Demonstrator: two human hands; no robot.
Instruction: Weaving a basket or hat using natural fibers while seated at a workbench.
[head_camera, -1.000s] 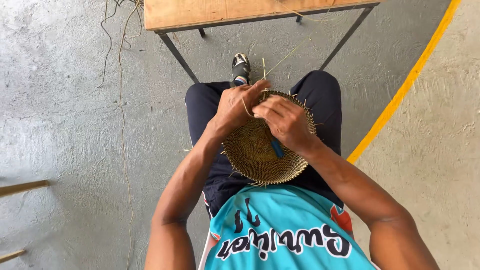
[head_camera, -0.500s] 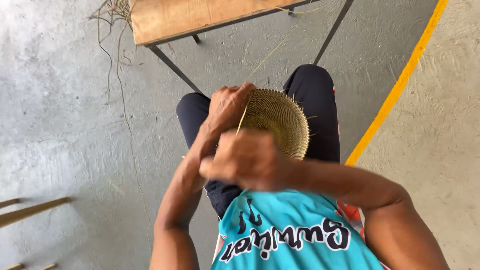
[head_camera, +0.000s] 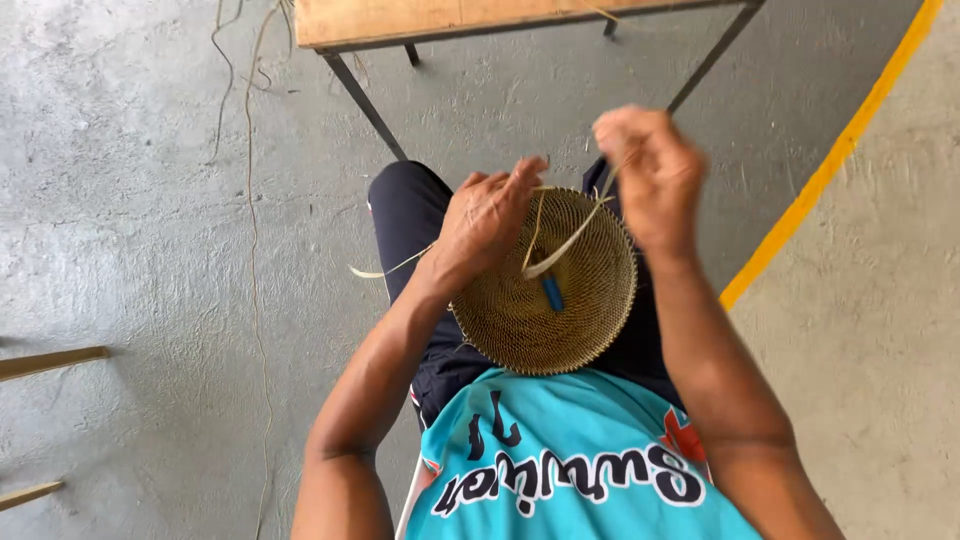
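1. Grey concrete floor (head_camera: 150, 250) fills the left side, and a few thin dry fibres (head_camera: 250, 150) lie loose on it.
2. Two pale wooden sticks (head_camera: 50, 362) come in from the left edge, low in the view.
3. At the top stands a wooden table (head_camera: 400, 18) on thin dark metal legs, just beyond the person's knees.
4. The left hand (head_camera: 487, 220) rests on the upper left rim of a round woven basket (head_camera: 545, 300). Its fingers (head_camera: 522, 180) are bent and closed on the rim, where they pinch a thin straw strand.
5. The basket is golden brown and of tight coil work. It lies on the lap, on the dark trousers (head_camera: 410, 215), between the two forearms, with its hollow side up.
6. A small blue tool (head_camera: 552, 293) sits inside the basket, near its middle.
7. A pale flat fibre strip (head_camera: 565, 243) goes from the inside of the basket up to the right hand (head_camera: 650, 175).
8. The right hand is raised above the upper right rim, not touching the basket. Its fingers are closed and grip the upper end of the strip, which is drawn tight.
9. At the bottom is a turquoise shirt (head_camera: 560, 450).
10. On the right, a yellow painted line (head_camera: 830, 160) runs diagonally across the floor.
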